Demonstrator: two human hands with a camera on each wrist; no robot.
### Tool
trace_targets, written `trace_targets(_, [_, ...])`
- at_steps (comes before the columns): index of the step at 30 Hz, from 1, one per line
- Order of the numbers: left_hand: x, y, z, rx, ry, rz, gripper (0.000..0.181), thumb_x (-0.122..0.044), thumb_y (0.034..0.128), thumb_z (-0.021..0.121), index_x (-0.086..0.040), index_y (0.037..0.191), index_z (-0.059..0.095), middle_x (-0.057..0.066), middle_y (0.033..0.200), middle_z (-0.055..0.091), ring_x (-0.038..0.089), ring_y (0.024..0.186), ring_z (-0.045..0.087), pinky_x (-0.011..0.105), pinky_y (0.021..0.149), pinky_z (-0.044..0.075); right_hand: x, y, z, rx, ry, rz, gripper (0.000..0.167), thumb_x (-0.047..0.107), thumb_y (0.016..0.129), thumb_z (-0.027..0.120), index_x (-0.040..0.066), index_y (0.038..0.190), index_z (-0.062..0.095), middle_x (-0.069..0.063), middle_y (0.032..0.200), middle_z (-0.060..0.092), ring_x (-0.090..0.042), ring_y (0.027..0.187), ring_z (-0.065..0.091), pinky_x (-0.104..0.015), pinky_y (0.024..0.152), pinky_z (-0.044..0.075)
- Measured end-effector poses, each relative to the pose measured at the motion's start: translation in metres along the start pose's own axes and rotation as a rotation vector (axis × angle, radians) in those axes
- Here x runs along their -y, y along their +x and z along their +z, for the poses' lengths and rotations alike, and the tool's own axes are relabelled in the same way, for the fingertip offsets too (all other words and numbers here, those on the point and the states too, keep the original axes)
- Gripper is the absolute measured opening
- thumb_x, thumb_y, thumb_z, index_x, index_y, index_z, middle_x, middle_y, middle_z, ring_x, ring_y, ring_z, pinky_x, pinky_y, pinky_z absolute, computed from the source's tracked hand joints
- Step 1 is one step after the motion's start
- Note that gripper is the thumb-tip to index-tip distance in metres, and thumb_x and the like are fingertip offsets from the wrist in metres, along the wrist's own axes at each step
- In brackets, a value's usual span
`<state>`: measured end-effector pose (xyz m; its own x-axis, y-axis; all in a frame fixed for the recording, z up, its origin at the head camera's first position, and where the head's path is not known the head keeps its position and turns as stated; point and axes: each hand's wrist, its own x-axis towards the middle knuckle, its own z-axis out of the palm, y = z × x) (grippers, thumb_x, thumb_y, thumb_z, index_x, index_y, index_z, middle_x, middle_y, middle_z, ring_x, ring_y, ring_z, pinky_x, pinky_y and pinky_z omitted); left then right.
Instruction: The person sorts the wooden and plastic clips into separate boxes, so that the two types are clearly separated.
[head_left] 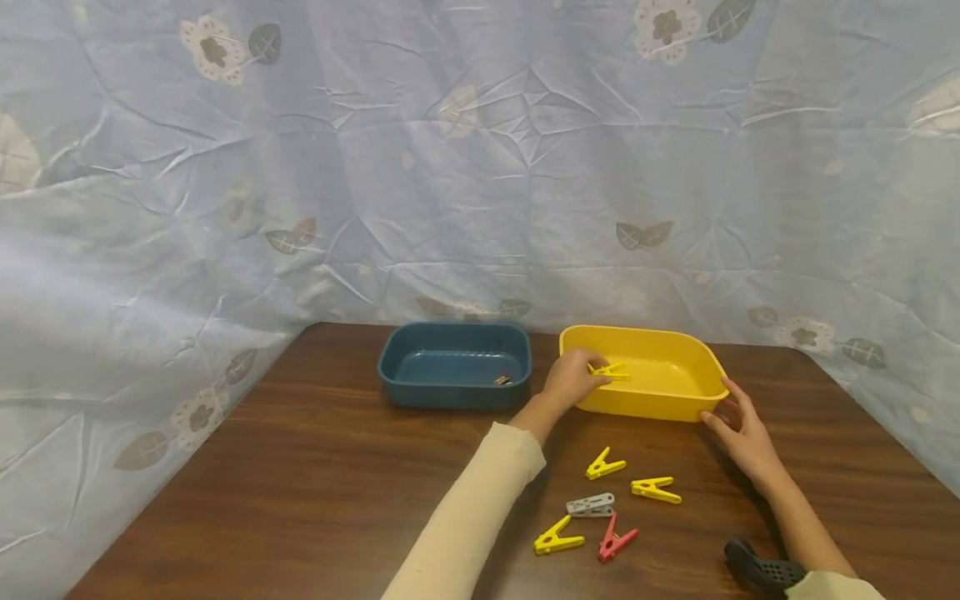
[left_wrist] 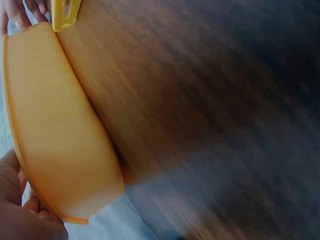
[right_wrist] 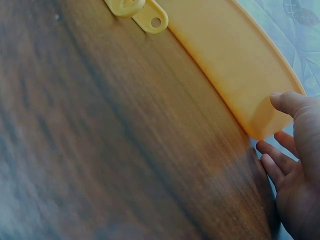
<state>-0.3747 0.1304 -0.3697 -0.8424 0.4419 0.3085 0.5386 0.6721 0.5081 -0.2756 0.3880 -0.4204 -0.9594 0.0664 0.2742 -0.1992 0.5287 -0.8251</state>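
Observation:
At the left end of the yellow bin (head_left: 652, 407), my left hand (head_left: 573, 377) reaches over the rim, its fingers round one end of a yellow clip (head_left: 617, 372) inside. The left wrist view shows this hand (left_wrist: 25, 210) curled at the rim of the bin (left_wrist: 65, 120); the clip is hidden there. My right hand (head_left: 746, 437) holds the bin's right front corner. In the right wrist view its thumb (right_wrist: 287, 102) lies against the bin wall (right_wrist: 220, 60) and its other fingers are round the end. On the table are yellow clips (head_left: 604, 464) (head_left: 656, 490) (head_left: 557, 537).
A blue bin (head_left: 450, 397) with a small item (head_left: 502, 379) in it stands left of the yellow bin. A grey clip (head_left: 590, 505) and a red clip (head_left: 617, 538) lie nearer the front. A dark perforated object (head_left: 761, 571) is by my right forearm. Patterned cloth hangs behind.

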Motion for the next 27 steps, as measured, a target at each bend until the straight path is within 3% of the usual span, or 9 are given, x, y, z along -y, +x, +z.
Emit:
trace_targets(8, [-0.0013, -0.0008, 0.0028, -0.026, -0.021, -0.027, 0.027, -0.022, 0.0819, 0.071, -0.014, 0.107, 0.070, -0.003, 0.099, 0.064, 0.009, 0.086, 0.057, 0.017, 0.072, 0.044, -0.0025, 0.0011, -0.0010, 0.004, -0.013, -0.006, 0.072, 0.021, 0.095, 0.052, 0.008, 0.147, 0.003, -0.041, 0.135, 0.019, -0.058, 0.114, 0.031, -0.008, 0.067, 0.036])
trace_targets(13, [-0.0020, -0.0012, 0.0025, -0.026, -0.026, -0.044, 0.027, -0.022, 0.0818, 0.071, -0.014, 0.107, 0.070, -0.003, 0.100, 0.064, 0.009, 0.088, 0.058, 0.018, 0.073, 0.044, -0.0008, 0.0000, 0.0001, -0.004, -0.020, 0.004, 0.072, 0.022, 0.095, 0.052, 0.012, 0.148, 0.005, -0.039, 0.137, 0.020, -0.056, 0.115, 0.032, -0.026, 0.077, 0.044])
trace_targets(15, [-0.0022, -0.0010, 0.0023, -0.024, -0.019, -0.048, 0.027, -0.022, 0.0817, 0.071, -0.015, 0.107, 0.070, -0.003, 0.100, 0.064, 0.009, 0.088, 0.058, 0.018, 0.073, 0.044, 0.0000, -0.0003, 0.0003, -0.005, -0.012, 0.008, 0.072, 0.023, 0.095, 0.052, 0.013, 0.148, 0.005, -0.039, 0.137, 0.019, -0.056, 0.115, 0.031, -0.026, 0.077, 0.045])
trace_targets(20, [-0.0030, -0.0005, 0.0017, -0.026, -0.007, -0.052, 0.026, -0.023, 0.0813, 0.071, -0.015, 0.107, 0.070, -0.004, 0.100, 0.065, 0.009, 0.088, 0.058, 0.018, 0.074, 0.044, 0.0006, -0.0003, -0.0003, 0.001, 0.001, 0.004, 0.073, 0.024, 0.095, 0.052, 0.011, 0.148, 0.004, -0.040, 0.136, 0.018, -0.057, 0.115, 0.030, -0.009, 0.068, 0.037])
trace_targets(27, [-0.0021, -0.0009, 0.0028, -0.032, -0.010, -0.049, 0.026, -0.023, 0.0811, 0.072, -0.016, 0.106, 0.071, -0.005, 0.098, 0.064, 0.008, 0.087, 0.056, 0.018, 0.072, 0.043, 0.0013, -0.0009, -0.0004, -0.004, -0.033, 0.004, 0.072, 0.024, 0.095, 0.052, 0.010, 0.148, 0.005, -0.040, 0.136, 0.019, -0.057, 0.114, 0.032, -0.020, 0.073, 0.042])
